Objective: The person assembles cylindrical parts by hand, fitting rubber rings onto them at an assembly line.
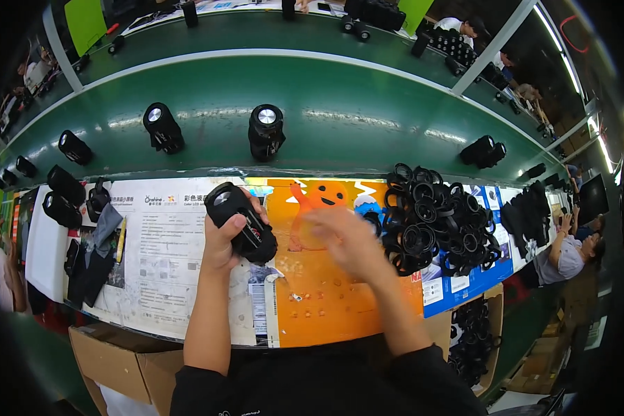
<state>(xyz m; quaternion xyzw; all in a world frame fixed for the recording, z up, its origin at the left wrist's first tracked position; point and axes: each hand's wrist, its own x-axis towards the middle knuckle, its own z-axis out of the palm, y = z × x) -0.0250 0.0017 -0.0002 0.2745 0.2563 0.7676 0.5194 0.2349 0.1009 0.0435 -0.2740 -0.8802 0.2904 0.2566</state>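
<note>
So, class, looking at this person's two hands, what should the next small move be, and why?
Probably the right hand should take one from the pile of black rings: that hand, though blurred, seems to hold nothing, and the pile lies close on its right, while the left hand grips the black cylindrical speaker.

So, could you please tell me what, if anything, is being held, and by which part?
The left grip holds a black cylindrical device around its middle; the blurred right grip appears empty.
</note>
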